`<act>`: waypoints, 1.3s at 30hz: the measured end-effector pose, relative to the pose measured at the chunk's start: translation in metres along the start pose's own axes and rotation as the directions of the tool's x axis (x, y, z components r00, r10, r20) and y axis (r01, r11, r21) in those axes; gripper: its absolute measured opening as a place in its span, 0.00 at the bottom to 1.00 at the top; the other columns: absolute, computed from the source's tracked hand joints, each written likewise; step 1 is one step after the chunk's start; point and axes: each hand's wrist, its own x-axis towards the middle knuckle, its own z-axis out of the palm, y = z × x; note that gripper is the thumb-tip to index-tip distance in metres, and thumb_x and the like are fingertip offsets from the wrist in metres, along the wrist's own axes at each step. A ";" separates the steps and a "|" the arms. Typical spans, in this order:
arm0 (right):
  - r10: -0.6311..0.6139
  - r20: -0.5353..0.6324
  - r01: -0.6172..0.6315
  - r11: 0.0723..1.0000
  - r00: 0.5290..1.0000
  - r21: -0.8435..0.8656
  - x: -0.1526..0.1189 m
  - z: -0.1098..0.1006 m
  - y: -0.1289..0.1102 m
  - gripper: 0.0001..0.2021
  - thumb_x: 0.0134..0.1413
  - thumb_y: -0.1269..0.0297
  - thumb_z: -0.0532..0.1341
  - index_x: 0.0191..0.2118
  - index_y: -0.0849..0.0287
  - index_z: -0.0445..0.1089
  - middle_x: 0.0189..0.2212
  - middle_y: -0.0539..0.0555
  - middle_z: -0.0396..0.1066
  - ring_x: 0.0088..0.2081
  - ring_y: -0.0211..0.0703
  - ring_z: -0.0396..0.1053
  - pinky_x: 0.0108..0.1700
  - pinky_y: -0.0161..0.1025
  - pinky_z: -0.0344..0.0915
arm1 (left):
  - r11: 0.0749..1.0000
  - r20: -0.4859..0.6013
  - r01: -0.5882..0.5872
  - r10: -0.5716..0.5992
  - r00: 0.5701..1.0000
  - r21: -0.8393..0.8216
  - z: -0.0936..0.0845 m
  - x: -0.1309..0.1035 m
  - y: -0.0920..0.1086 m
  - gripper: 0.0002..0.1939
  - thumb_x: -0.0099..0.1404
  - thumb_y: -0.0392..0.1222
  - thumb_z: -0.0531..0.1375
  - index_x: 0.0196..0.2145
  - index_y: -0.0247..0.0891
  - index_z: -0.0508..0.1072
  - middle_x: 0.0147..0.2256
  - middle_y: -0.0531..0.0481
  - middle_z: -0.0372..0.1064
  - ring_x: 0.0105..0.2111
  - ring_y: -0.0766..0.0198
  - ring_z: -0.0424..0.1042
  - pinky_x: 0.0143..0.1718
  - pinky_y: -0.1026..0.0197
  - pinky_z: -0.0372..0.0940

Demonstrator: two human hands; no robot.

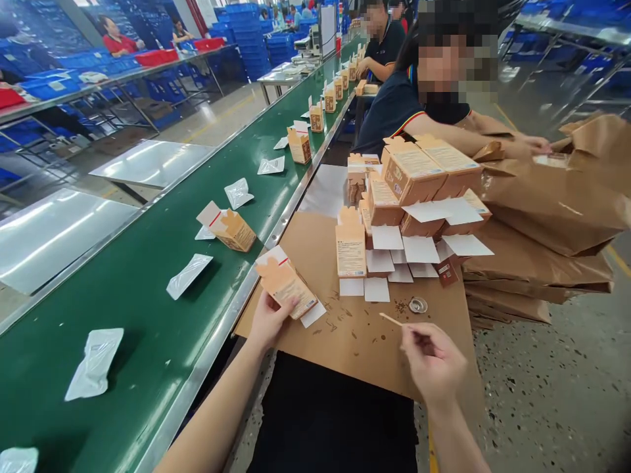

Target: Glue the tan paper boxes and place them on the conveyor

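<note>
Two hands [271, 320] [436, 361] grip carton [288, 287] and stick [391, 319] over marked cardboard [365, 351] beside a green conveyor [142, 312]

"What stands off to your left?"
"Red bins [156, 58] on a far counter [71, 94], stacked blue crates [242, 43] past its end."
"And low on your right?"
"You have speckled floor [547, 387] there."

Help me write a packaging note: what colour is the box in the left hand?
Mostly light tan; the box shows best in the head view.
</note>
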 end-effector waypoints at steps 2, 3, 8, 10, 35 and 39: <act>-0.008 0.136 -0.008 0.993 0.991 0.116 -0.013 0.037 -0.018 0.11 0.75 0.60 0.69 0.37 0.53 0.83 0.29 0.52 0.80 0.27 0.41 0.76 0.31 0.36 0.75 | 1.000 0.000 -0.008 0.008 1.000 0.008 0.006 0.001 0.001 0.47 0.45 0.66 0.88 0.54 0.39 0.79 0.57 0.34 0.86 0.59 0.35 0.86 0.67 0.31 0.77; -0.015 0.193 -0.016 0.988 0.981 0.155 -0.018 0.055 -0.025 0.11 0.74 0.62 0.68 0.36 0.53 0.82 0.28 0.51 0.79 0.27 0.41 0.75 0.31 0.36 0.74 | 1.000 0.003 -0.017 0.017 1.000 0.013 0.007 0.000 0.001 0.46 0.46 0.65 0.88 0.54 0.39 0.79 0.57 0.34 0.86 0.59 0.36 0.86 0.67 0.31 0.77; -0.016 0.331 -0.046 0.983 0.944 0.179 -0.029 0.122 -0.030 0.11 0.70 0.65 0.66 0.32 0.52 0.80 0.27 0.50 0.76 0.25 0.39 0.71 0.28 0.35 0.72 | 0.999 0.031 -0.051 0.051 0.998 0.019 0.010 -0.002 -0.001 0.45 0.48 0.61 0.88 0.56 0.41 0.78 0.56 0.36 0.86 0.58 0.38 0.87 0.65 0.34 0.78; -0.019 0.340 -0.047 0.982 0.940 0.182 -0.028 0.130 -0.026 0.12 0.69 0.65 0.66 0.31 0.53 0.79 0.26 0.50 0.76 0.24 0.38 0.70 0.27 0.35 0.71 | 0.998 0.042 -0.055 0.054 0.998 0.017 0.010 -0.001 -0.003 0.44 0.49 0.60 0.87 0.57 0.42 0.77 0.56 0.37 0.86 0.58 0.38 0.87 0.65 0.34 0.78; 0.090 0.141 -0.114 0.979 0.986 0.168 -0.032 0.040 -0.015 0.12 0.73 0.59 0.69 0.35 0.53 0.83 0.28 0.53 0.79 0.27 0.42 0.75 0.31 0.38 0.78 | 0.900 0.057 -0.181 0.173 0.983 0.396 0.026 -0.032 -0.018 0.42 0.47 0.50 0.84 0.56 0.47 0.72 0.49 0.41 0.84 0.52 0.38 0.87 0.54 0.41 0.80; 0.054 0.143 -0.077 0.984 0.988 0.160 -0.033 0.040 -0.016 0.15 0.74 0.55 0.70 0.33 0.53 0.83 0.27 0.53 0.78 0.26 0.42 0.74 0.29 0.37 0.77 | 0.848 0.030 -0.243 0.260 0.965 0.471 0.012 -0.026 -0.014 0.38 0.49 0.53 0.82 0.54 0.47 0.73 0.48 0.42 0.84 0.51 0.39 0.86 0.53 0.42 0.80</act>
